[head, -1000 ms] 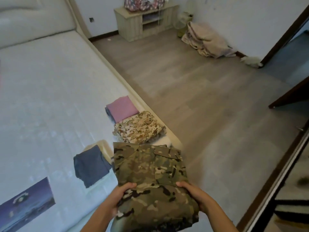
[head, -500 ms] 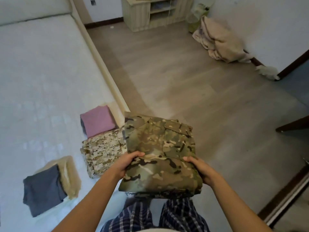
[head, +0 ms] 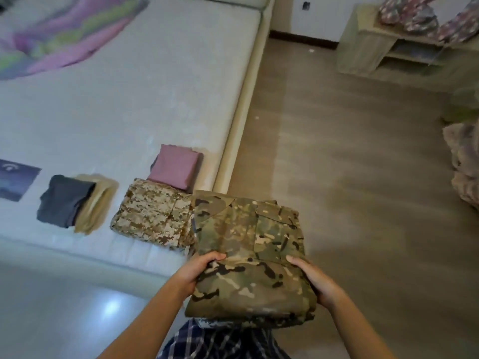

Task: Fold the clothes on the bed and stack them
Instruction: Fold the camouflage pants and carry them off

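Note:
I hold a folded green camouflage garment (head: 248,252) in the air beside the bed's corner. My left hand (head: 197,270) grips its near left edge, thumb on top. My right hand (head: 315,281) grips its near right edge the same way. On the bed (head: 129,104), just left of the garment, lies a folded tan pixel-camouflage piece (head: 153,213). A folded pink piece (head: 176,167) lies behind that. Further left a folded dark grey piece (head: 64,200) rests partly on a folded beige one (head: 98,203).
A purple and green blanket (head: 64,32) lies at the bed's far left. A dark printed sheet (head: 15,180) sits at the left edge. A low wooden cabinet (head: 375,47) stands across the wooden floor (head: 363,177), with a pile of fabric (head: 464,161) at the right.
The view has swung left, bringing more of the bed in. The camouflage garment stays held in both hands, now at the right of the tan folded piece.

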A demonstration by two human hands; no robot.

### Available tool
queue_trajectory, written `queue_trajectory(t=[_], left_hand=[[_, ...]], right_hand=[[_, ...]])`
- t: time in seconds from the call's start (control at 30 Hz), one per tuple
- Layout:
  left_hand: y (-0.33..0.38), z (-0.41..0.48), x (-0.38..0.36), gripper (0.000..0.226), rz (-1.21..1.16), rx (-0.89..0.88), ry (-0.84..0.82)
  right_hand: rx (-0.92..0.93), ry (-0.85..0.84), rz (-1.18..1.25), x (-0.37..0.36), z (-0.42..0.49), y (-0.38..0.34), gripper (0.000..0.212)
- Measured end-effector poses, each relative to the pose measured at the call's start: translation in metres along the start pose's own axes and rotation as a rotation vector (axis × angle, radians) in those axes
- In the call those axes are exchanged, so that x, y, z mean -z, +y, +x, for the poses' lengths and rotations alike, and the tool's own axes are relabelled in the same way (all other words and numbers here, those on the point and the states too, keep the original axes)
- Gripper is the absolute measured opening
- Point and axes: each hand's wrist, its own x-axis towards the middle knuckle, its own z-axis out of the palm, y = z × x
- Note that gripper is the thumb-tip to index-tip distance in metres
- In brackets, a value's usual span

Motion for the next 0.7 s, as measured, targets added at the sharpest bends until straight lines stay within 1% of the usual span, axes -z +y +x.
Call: queue_trajectory(t=[0.1,0.17,0.3,0.4,0.43,0.5,0.57,0.63,0.7], left_hand=[[0.010,-0.003,0.004,0.055,-0.137,-0.082,0.099],[0.019,-0.003,0.011,0.056,-0.226,-0.111,0.132],[0.044,0.008,0.030,0.054,-0.358,-0.150,0.192],[0.071,0.015,0.034,0.049,-0.398,-0.137,0.194],[0.079,0.016,0.034,0.048,-0.423,-0.142,0.203],[0.089,0.018,0.035,0.050,-0.487,-0.171,0.239],[0.093,0.022,0.037,0.057,-0.543,-0.199,0.279],[0.096,0.030,0.038,0.063,-0.606,-0.212,0.331],[0.099,0.041,0.040,0.069,-0.672,-0.234,0.403]], right_hand=[[-0.109,-0.071,-0.146,-0.019,0.027,-0.056,0.068],[-0.137,-0.110,-0.229,-0.037,0.047,-0.087,0.069],[-0.160,-0.206,-0.373,-0.073,0.081,-0.147,0.081],[-0.217,-0.285,-0.424,-0.089,0.105,-0.191,0.075],[-0.237,-0.302,-0.437,-0.096,0.113,-0.205,0.078],[-0.280,-0.327,-0.480,-0.111,0.126,-0.227,0.092],[-0.314,-0.366,-0.551,-0.127,0.143,-0.247,0.100],[-0.326,-0.394,-0.658,-0.147,0.161,-0.266,0.098],[-0.314,-0.407,-0.788,-0.169,0.182,-0.282,0.089]])
